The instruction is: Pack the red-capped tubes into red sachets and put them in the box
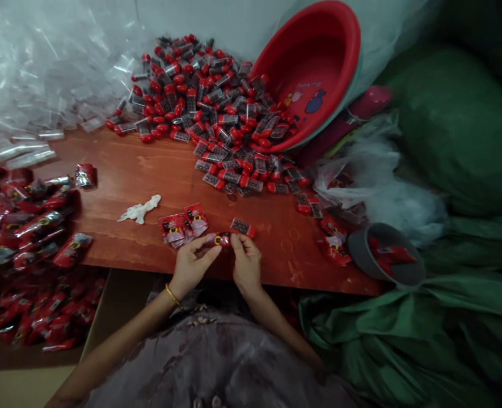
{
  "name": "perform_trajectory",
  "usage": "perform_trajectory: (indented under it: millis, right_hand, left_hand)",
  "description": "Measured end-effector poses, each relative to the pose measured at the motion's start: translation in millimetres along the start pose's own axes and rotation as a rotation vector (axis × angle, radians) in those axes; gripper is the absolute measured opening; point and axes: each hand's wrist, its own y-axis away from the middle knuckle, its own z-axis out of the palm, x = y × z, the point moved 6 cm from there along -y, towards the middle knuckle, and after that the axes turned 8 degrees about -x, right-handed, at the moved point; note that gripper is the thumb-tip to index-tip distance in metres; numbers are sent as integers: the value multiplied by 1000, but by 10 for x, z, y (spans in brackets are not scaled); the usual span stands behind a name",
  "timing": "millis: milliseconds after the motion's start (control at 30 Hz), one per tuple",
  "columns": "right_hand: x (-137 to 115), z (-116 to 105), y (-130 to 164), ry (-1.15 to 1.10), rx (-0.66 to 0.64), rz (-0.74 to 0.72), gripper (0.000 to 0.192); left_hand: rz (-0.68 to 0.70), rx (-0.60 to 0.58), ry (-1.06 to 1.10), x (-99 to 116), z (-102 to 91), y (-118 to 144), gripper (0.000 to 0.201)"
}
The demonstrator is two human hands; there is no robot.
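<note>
My left hand (192, 262) and my right hand (246, 262) meet at the near edge of the wooden table (157, 170). Together they pinch a small red packet (223, 239) between their fingertips. A gold bangle circles my left wrist. Just beyond the hands lie a few flat red printed sachets (185, 224) and one red-capped clear tube (242, 227). A large heap of the same red-capped tubes (216, 107) covers the far middle of the table.
A red plastic basin (319, 45) leans tilted at the back right. Clear plastic bags (42, 68) pile at the back left. Filled red packets (29, 221) lie on the left, more in a box below. A grey bowl (387, 255) and green sacks (455, 130) sit to the right. A crumpled white scrap (140, 209) lies on the table.
</note>
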Motion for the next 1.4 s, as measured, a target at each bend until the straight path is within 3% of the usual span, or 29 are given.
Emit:
perform_trajectory:
  millis: [133, 300, 433, 500, 600, 667, 767, 833, 933, 1100, 1233, 1400]
  right_hand:
    - [57, 145, 48, -77, -68, 50, 29]
    - [0, 195, 26, 1, -76, -35, 30]
    - [-97, 237, -33, 112, -114, -100, 36]
    - [-196, 198, -81, 252, -165, -172, 39]
    - [-345, -4, -206, 660, -168, -346, 36]
    - [-313, -215, -342, 974, -90, -326, 42]
    - [-158, -427, -497, 1133, -82, -258, 42]
    - [-99, -467, -506, 1060, -109, -258, 35]
    - [-106, -459, -400, 756, -164, -189, 29]
    - [-255, -288, -110, 220, -398, 17, 25]
    - [-390, -200, -30, 160, -454, 38, 24]
    - [-389, -146, -59, 190, -503, 66, 23]
  left_hand:
    - [5, 133, 79, -71, -62, -28, 18]
    - [-20, 159, 285, -185, -19, -55, 31]
    - [-12, 192, 373, -150, 20, -71, 34]
    - [-14, 227, 401, -80, -31, -103, 34]
    - [-72, 243, 437, 15, -145, -168, 36]
    - [-140, 198, 459, 46, -189, -208, 40]
    - [-231, 114, 468, 52, -192, -236, 44]
    - [-259, 93, 459, 46, -180, -236, 45]
    - [-262, 98, 423, 44, -170, -233, 45]
    - [-192, 148, 320, 77, -206, -241, 45]
    - [-110, 96, 201, 115, -191, -253, 40]
    - [-29, -15, 26, 165, -169, -250, 35]
